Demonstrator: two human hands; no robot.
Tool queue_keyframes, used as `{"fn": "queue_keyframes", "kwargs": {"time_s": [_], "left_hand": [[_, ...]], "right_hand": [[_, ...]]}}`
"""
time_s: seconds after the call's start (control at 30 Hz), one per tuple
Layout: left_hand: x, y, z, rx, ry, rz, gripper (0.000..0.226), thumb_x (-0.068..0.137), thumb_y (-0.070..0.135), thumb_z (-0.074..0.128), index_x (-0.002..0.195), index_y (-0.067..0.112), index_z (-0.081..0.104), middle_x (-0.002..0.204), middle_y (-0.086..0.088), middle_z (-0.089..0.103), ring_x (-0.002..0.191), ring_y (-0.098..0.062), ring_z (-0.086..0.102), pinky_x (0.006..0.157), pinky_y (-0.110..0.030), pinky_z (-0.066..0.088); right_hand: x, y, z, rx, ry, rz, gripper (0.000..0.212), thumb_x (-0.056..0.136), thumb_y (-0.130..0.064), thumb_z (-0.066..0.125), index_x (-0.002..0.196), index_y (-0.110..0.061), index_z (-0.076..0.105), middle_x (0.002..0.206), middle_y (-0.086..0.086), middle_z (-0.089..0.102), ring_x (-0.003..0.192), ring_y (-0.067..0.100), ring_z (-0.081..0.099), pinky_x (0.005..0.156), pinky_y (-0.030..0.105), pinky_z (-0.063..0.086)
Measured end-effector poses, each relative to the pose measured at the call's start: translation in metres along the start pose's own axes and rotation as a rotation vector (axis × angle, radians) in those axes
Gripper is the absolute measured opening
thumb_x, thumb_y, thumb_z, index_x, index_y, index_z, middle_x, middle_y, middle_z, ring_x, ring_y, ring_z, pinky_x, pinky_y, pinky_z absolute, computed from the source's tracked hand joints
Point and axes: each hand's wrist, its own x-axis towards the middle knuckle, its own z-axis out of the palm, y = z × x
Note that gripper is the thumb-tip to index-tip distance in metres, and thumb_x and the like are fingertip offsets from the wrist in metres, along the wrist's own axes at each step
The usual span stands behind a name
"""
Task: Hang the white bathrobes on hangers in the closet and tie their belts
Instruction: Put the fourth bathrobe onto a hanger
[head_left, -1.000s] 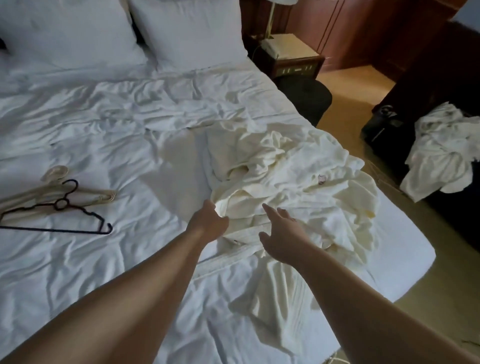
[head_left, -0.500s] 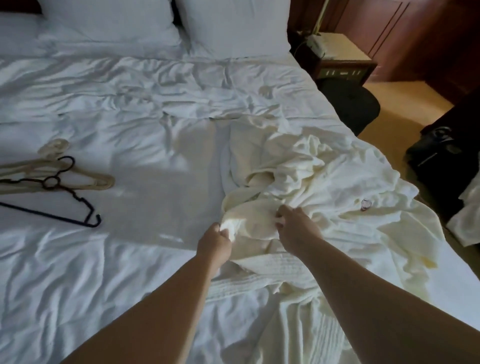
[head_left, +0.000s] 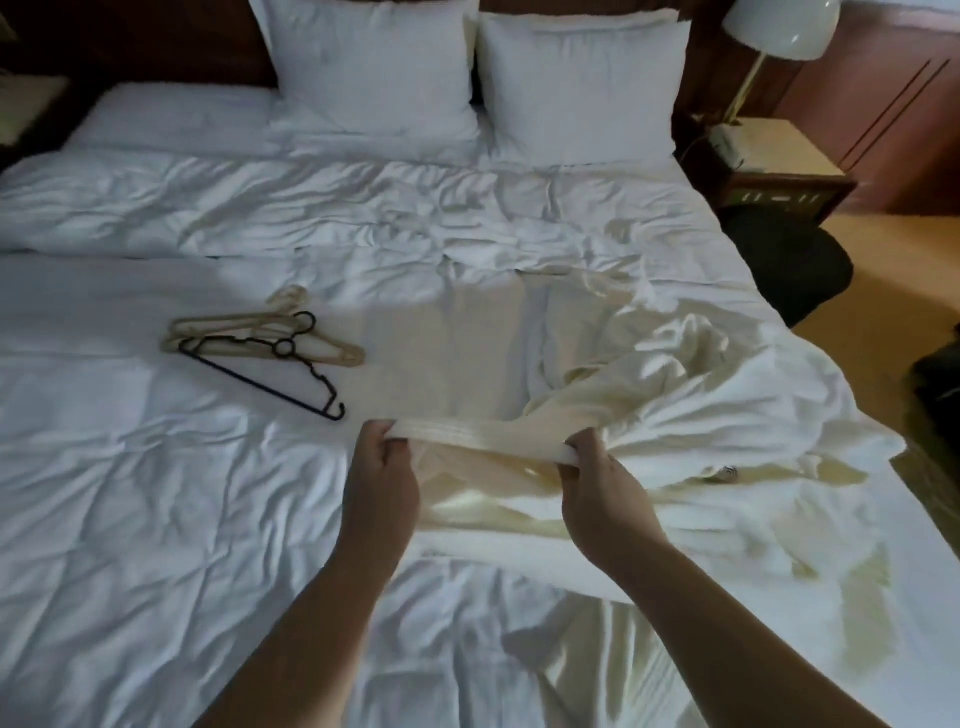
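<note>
A cream-white bathrobe (head_left: 685, 395) lies crumpled on the right half of the bed. My left hand (head_left: 382, 467) and my right hand (head_left: 597, 483) each grip one end of its collar edge (head_left: 483, 434), which is stretched taut and lifted between them. To the left on the duvet lie a black hanger (head_left: 270, 374) and, partly under it, cream hangers (head_left: 234, 332). The robe's belt cannot be told apart from the folds.
White duvet (head_left: 156, 493) covers the bed, with two pillows (head_left: 369, 67) at the headboard. At the right stand a nightstand (head_left: 779, 171) with a lamp (head_left: 774, 31), a dark round seat (head_left: 789, 265) and tan carpet (head_left: 904, 260).
Both hands went from reaching toward the robe to gripping its collar, then pulled apart and lifted the edge taut. The camera swung left, so the hangers sit nearer the middle.
</note>
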Motion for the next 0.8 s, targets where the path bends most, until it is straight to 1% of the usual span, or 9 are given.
{"fn": "queue_keyframes", "kwargs": {"time_s": [0.1, 0.17, 0.2, 0.23, 0.37, 0.5, 0.6, 0.7, 0.8], "left_hand": [[-0.004, 0.027, -0.075, 0.123, 0.108, 0.141, 0.016, 0.106, 0.016, 0.043, 0.109, 0.021, 0.058, 0.088, 0.005, 0.064, 0.082, -0.019, 0.059, 0.067, -0.033, 0.043], [-0.005, 0.041, -0.124, 0.202, 0.143, 0.200, 0.014, 0.107, 0.020, 0.042, 0.107, 0.023, 0.056, 0.084, 0.007, 0.062, 0.080, -0.017, 0.060, 0.066, -0.028, 0.044], [-0.004, 0.048, -0.145, 0.232, 0.160, 0.224, 0.014, 0.107, 0.021, 0.042, 0.107, 0.023, 0.056, 0.084, 0.008, 0.062, 0.079, -0.020, 0.059, 0.066, -0.034, 0.043], [-0.003, 0.054, -0.168, 0.262, 0.187, 0.244, 0.015, 0.107, 0.021, 0.041, 0.109, 0.022, 0.056, 0.084, 0.006, 0.061, 0.079, -0.023, 0.057, 0.068, -0.035, 0.040], [0.005, 0.071, -0.259, 0.349, 0.268, 0.312, 0.021, 0.104, 0.016, 0.040, 0.114, 0.018, 0.058, 0.092, 0.000, 0.062, 0.089, -0.022, 0.055, 0.076, -0.032, 0.037], [0.011, 0.067, -0.357, 0.430, 0.280, 0.351, 0.015, 0.105, 0.018, 0.041, 0.103, 0.021, 0.055, 0.080, 0.008, 0.058, 0.082, -0.019, 0.054, 0.071, -0.029, 0.033], [0.018, 0.058, -0.435, 0.470, 0.313, 0.389, 0.018, 0.106, 0.017, 0.041, 0.109, 0.014, 0.059, 0.085, 0.001, 0.059, 0.085, -0.020, 0.054, 0.073, -0.029, 0.033], [0.039, 0.050, -0.524, 0.503, 0.301, 0.438, 0.020, 0.105, 0.019, 0.042, 0.111, 0.013, 0.060, 0.093, -0.010, 0.065, 0.086, -0.026, 0.059, 0.077, -0.038, 0.045], [0.066, 0.044, -0.620, 0.570, 0.288, 0.508, 0.019, 0.105, 0.024, 0.043, 0.115, 0.023, 0.060, 0.099, -0.003, 0.066, 0.092, -0.023, 0.061, 0.082, -0.036, 0.046]], "right_hand": [[-0.024, -0.060, -0.015, 0.062, -0.015, -0.151, 0.007, 0.105, -0.025, 0.047, 0.107, -0.019, 0.044, 0.092, 0.010, 0.067, 0.084, 0.040, 0.060, 0.065, 0.041, 0.038], [-0.037, -0.102, -0.024, 0.104, -0.041, -0.226, 0.010, 0.105, -0.028, 0.048, 0.107, -0.019, 0.045, 0.089, 0.009, 0.067, 0.084, 0.039, 0.061, 0.066, 0.042, 0.042], [-0.042, -0.121, -0.028, 0.124, -0.058, -0.259, 0.011, 0.105, -0.030, 0.048, 0.108, -0.020, 0.045, 0.088, 0.008, 0.067, 0.083, 0.038, 0.061, 0.068, 0.042, 0.044], [-0.047, -0.140, -0.029, 0.143, -0.077, -0.288, 0.012, 0.105, -0.032, 0.048, 0.108, -0.021, 0.045, 0.086, 0.007, 0.066, 0.082, 0.037, 0.061, 0.070, 0.042, 0.045], [-0.066, -0.214, -0.020, 0.209, -0.115, -0.391, 0.016, 0.104, -0.038, 0.049, 0.106, -0.022, 0.047, 0.085, 0.008, 0.068, 0.079, 0.033, 0.064, 0.071, 0.043, 0.050], [-0.084, -0.287, 0.013, 0.191, -0.147, -0.421, 0.018, 0.104, -0.037, 0.050, 0.110, -0.021, 0.051, 0.093, 0.011, 0.069, 0.085, 0.033, 0.065, 0.077, 0.042, 0.052], [-0.100, -0.348, 0.045, 0.175, -0.172, -0.440, 0.017, 0.103, -0.044, 0.049, 0.104, -0.027, 0.049, 0.090, 0.008, 0.069, 0.084, 0.032, 0.064, 0.076, 0.042, 0.051], [-0.115, -0.420, 0.085, 0.184, -0.148, -0.480, 0.014, 0.101, -0.045, 0.049, 0.097, -0.032, 0.048, 0.086, 0.000, 0.066, 0.081, 0.026, 0.061, 0.071, 0.038, 0.047], [-0.133, -0.497, 0.131, 0.202, -0.161, -0.453, 0.018, 0.101, -0.046, 0.051, 0.094, -0.029, 0.051, 0.076, -0.005, 0.064, 0.073, 0.018, 0.059, 0.058, 0.031, 0.038]]}}
